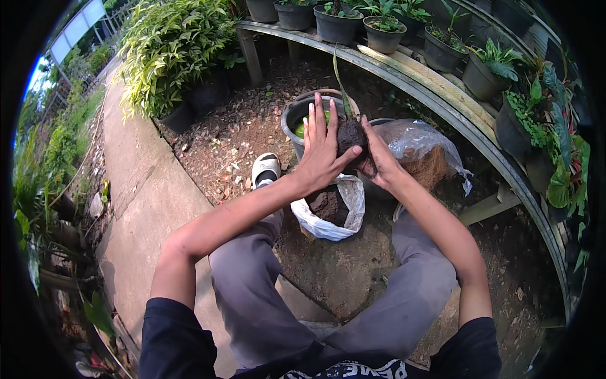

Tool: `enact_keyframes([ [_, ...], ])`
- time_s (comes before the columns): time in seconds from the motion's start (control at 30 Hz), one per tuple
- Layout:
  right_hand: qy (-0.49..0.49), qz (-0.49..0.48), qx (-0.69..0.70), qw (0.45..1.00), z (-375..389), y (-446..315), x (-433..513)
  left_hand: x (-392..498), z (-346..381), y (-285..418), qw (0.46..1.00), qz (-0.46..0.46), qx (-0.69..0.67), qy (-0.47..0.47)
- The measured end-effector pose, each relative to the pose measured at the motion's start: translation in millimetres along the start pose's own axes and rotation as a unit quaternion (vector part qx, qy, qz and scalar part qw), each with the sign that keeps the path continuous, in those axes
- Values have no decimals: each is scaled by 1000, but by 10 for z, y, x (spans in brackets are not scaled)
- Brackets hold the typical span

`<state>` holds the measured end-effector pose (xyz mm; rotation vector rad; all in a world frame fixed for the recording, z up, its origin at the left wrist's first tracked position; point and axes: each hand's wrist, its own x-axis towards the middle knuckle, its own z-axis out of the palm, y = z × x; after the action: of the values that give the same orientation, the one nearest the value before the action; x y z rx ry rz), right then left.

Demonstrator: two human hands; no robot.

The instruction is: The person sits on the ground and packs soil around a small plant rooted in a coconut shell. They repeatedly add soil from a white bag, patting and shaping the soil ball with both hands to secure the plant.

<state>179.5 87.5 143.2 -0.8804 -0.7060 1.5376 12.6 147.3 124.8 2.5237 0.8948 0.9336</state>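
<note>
A ball of dark, moist soil (pixel 351 136) is cupped between my two palms. From its top rises a snake plant leaf (pixel 343 90), long, narrow and pointed. My left hand (pixel 322 147) presses on the ball's left side, fingers stretched upward and thumb across its front. On the other side my right hand (pixel 378 156) supports it from the right and below, its fingers smeared with soil. Below the hands a white plastic sack (pixel 352 220) stands with its top rolled down, and dark soil (pixel 327 206) lies inside it.
Behind my left hand is a grey bucket (pixel 289 124) with something green inside. Brown coconut fibre (pixel 426 168) lies in a clear plastic bag (pixel 416 135) at the right. Potted plants (pixel 336 23) line a curved, metal-edged bench (pixel 407 76). A concrete path (pixel 142 189) runs along the left.
</note>
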Motion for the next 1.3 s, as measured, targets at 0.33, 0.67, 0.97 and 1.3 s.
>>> enact_keyframes([
  [0.33,44,-55,-63,996,-51,102,-12,-25,159,-83,998,44,-49,-3],
  [0.67,40,-58,-76,995,-158,-2,72,35,183,-66,995,60,-80,29],
  [0.97,34,-19,-56,998,-92,88,-137,-27,243,-14,994,82,-74,12],
  [1.3,46,-19,-23,999,-287,67,-164,-19,268,32,995,47,-80,-28],
])
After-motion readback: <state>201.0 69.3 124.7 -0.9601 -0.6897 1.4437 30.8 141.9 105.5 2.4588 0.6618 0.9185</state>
